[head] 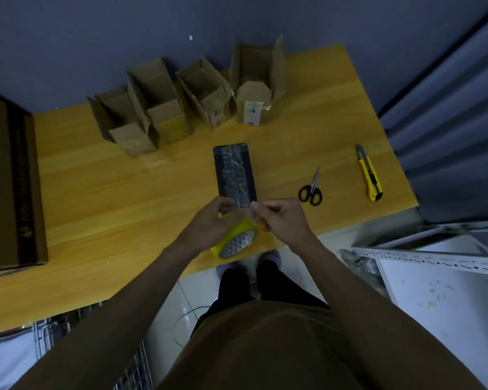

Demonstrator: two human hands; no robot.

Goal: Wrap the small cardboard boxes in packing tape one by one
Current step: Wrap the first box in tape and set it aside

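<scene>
The person stands at a yellow table (96, 198). The left hand (209, 223) is curled round a roll of tape (235, 239) and holds it up near the front edge of the table. The right hand (279, 218) pinches the loose end of the tape between thumb and finger, right by the roll. Only a short bit of clear tape shows between the two hands.

The job looks like it is at the pull-out step: get a strip free, then stick it on a box.

Four small boxes (164, 108) stand in a row at the back of the table, with their flaps open. They are well apart from the hands. A flat dark pack (235, 173), already shiny with tape, lies just past the hands in the middle of the table.

To do this step well, the left hand should hold the roll firm and let it turn. The right hand should pull the end straight out, slow and even, so the tape does not twist or stick to itself. Fingers should touch only the very tip of the sticky side.

Scissors (310, 188) lie to the right, near the right hand. A yellow knife (369, 175) lies farther right. Either could cut the strip.

A big brown box (9, 178) sits at the left edge of the table.
</scene>
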